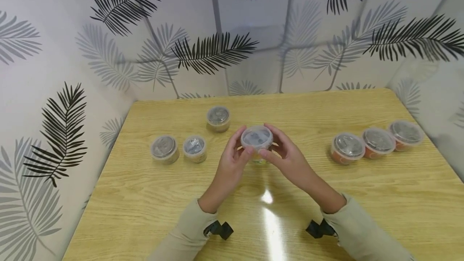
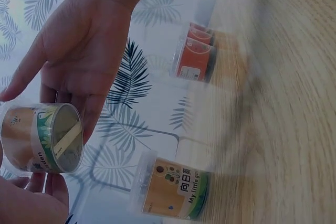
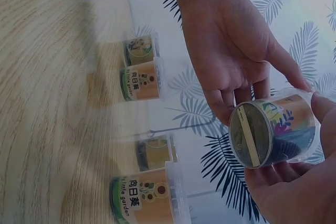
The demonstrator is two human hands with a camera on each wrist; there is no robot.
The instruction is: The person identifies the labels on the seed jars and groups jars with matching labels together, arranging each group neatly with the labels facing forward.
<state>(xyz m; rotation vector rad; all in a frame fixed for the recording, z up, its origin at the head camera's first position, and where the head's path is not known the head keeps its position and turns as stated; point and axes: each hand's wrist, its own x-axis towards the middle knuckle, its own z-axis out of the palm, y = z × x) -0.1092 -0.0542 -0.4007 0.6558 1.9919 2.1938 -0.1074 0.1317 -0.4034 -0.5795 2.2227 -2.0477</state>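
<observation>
Both hands hold one small lidded plastic tub above the middle of the table. My left hand grips its left side and my right hand its right, thumbs at the near side of the lid. In the left wrist view the tub shows an orange and green printed label. Through its clear base a flat wooden stick is visible in the right wrist view. Behind the left hand stands another lidded tub, with a smaller one to its left front.
Farther left stands a further lidded tub. Three tubs with red sides, one of them the nearest red tub, form a slanting row at the right. The wooden table backs onto a leaf-patterned wall.
</observation>
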